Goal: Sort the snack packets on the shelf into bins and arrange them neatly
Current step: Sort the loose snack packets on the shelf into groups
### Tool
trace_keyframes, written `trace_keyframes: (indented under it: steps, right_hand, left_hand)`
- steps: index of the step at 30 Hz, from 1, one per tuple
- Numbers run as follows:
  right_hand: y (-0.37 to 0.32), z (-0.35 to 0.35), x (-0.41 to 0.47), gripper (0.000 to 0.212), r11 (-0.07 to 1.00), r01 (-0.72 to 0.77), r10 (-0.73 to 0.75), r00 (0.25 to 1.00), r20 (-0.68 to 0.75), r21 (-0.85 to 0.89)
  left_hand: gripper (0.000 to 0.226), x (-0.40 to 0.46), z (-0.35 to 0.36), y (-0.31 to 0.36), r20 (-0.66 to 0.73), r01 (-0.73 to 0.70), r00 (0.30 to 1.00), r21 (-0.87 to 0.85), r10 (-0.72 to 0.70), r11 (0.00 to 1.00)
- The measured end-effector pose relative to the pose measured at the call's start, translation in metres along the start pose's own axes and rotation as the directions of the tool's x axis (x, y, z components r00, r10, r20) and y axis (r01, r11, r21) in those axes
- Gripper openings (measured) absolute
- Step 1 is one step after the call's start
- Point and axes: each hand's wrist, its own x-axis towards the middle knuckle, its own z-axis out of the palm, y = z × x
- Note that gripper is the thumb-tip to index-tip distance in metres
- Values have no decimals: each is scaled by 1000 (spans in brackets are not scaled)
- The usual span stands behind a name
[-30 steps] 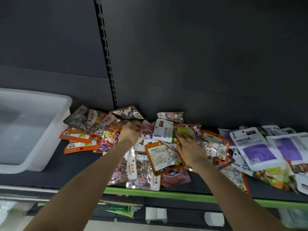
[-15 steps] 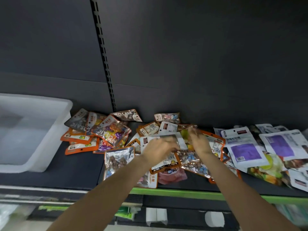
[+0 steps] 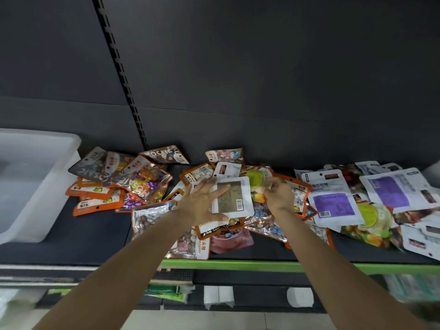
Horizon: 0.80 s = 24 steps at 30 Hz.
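Lying loose across the dark shelf (image 3: pixel 71 239), the snack packets are spreading from the white bin (image 3: pixel 45 186) at the left to the far right end; none is showing in the part of the bin in view.

Bin: rigid plastic, standing well apart from the hands, with the orange packets (image 3: pixel 95 198) and mosaic-print packets (image 3: pixel 142 182) lying between.

Purple-label pouches (image 3: pixel 333 201): flat, white, piling at the right over fruit-print packs (image 3: pixel 371 225).

White pouch (image 3: pixel 234 196): the left hand (image 3: pixel 202 203) is spreading over its left edge, fingers straight and thumb under the lower edge, pressing or steadying rather than gripping. It is looking light, floppy and slick; a pinch at a sealed edge or corner would probably serve best.

Lime-print packet (image 3: pixel 256 178): the right hand (image 3: pixel 278 194) is curling its fingers round one edge, pinching it just beside the white pouch.

Clear candy packs (image 3: pixel 152 215): glossy film, overlapping under both wrists, likely to slide or drag along when a neighbour is lifting.
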Motion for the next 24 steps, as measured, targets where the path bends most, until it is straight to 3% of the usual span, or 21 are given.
trace_keyframes:
  steps: [4,8,11,15,22,24]
  right_hand:
    - [8,-11,8,15,993,71,-74,997,31,97]
    - [21,-39,15,18,983,164,-164,986,-9,79]
    - [43,-75,25,20,983,184,-183,974,-133,-5]
    - [89,-143,46,26,988,130,-150,946,-287,-88]
    - [157,-242,80,41,891,-43,-179,881,-437,-452]
    - [162,-249,83,47,790,64,-296,911,-288,-609]
  left_hand:
    - [103,10,-10,10,4,-10,1000,101,9,995]
    - [96,19,-18,35,-38,6,999,178,1,984]
    - [90,34,-17,68,-174,25,985,85,-10,996]
    - [87,69,-16,130,-227,31,973,-31,-37,999]
    - [84,140,-9,246,-217,-32,976,-57,19,998]
    - [86,159,-7,273,-197,-30,980,-53,19,998]
